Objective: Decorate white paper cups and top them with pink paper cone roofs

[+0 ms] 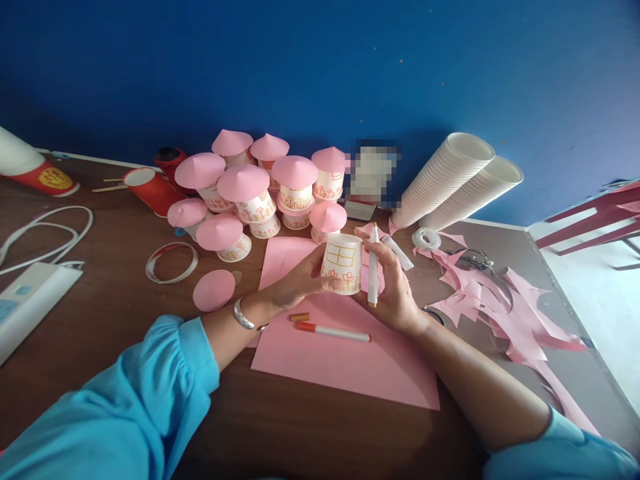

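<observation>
My left hand (295, 280) grips an upturned white paper cup (343, 262) with an orange window and flowers drawn on it. My right hand (395, 287) touches the cup's other side and holds a white marker (373, 273) upright between its fingers. Both hands hover over a pink paper sheet (345, 353) on the brown table. On that sheet, below the hands, lie a white marker with a red end (334, 331) and a small gold cap (299, 317).
Several decorated cups with pink cone roofs (260, 187) stand behind. Two stacks of white cups (450, 177) lie at the right by a tape roll (427, 239), scissors (473, 260) and pink scraps (505, 307). A pink disc (214, 291), tape ring (171, 262), red cups (150, 190), and power strip (30, 300) sit left.
</observation>
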Demonstrator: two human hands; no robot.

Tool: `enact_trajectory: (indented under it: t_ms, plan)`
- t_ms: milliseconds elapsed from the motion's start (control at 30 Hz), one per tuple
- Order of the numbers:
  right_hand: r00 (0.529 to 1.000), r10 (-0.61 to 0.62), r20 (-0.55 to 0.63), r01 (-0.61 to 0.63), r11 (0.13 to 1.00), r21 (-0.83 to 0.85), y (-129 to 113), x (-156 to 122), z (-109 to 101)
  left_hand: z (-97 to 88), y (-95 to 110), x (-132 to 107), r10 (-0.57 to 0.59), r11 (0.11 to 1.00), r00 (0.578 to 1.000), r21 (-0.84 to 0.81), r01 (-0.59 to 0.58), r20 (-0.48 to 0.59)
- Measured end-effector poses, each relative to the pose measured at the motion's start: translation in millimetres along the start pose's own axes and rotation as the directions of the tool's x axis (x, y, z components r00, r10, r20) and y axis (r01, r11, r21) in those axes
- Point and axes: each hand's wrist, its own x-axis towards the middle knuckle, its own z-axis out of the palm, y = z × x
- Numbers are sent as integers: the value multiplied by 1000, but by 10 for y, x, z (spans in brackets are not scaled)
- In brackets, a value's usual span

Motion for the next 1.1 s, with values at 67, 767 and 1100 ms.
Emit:
enact_trajectory:
  t_ms: [67, 767, 1100]
  plan:
    - [1000, 13, -7, -13, 1000, -19, 9, -2, -2, 8, -6, 10, 29, 999, 1000, 14, -29, -6]
    - [949, -312, -49, 287, 917, -277, -425, 67, -156, 72, 20, 56, 104, 967, 980, 248, -59, -172]
    - [949, -315, -37, 291, 911, -293, -411, 58, -119, 63, 10, 45, 87, 953, 980, 300, -29, -180]
